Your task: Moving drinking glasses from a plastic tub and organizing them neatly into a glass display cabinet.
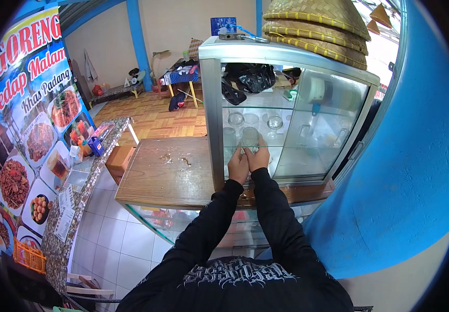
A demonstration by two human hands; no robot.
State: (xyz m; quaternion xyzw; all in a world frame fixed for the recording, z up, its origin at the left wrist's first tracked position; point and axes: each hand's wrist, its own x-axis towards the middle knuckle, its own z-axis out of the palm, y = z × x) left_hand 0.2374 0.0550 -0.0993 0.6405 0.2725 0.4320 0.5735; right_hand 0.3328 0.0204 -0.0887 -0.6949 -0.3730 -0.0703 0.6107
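Note:
Both my hands reach into the open left side of an aluminium-framed glass cabinet (213, 117). Between them is a clear drinking glass (250, 135) at the lower level. My left hand (239, 165) grips its near left side, fingers partly hidden behind the glass. My right hand (259, 156) wraps the right side of the same glass. Another clear glass (229, 136) stands just to the left. Farther back are more glasses, among them one clear glass (275, 122) to the right. A glass shelf edge (255, 107) crosses above my hands.
Black plastic bags (250, 77) lie on the upper shelf. Woven bamboo covers (314, 35) are stacked on top. A sliding glass pane (306, 152) covers the cabinet's right side. The wooden counter top (158, 175) bears crumbs. A blue pillar (396, 163) rises close on the right.

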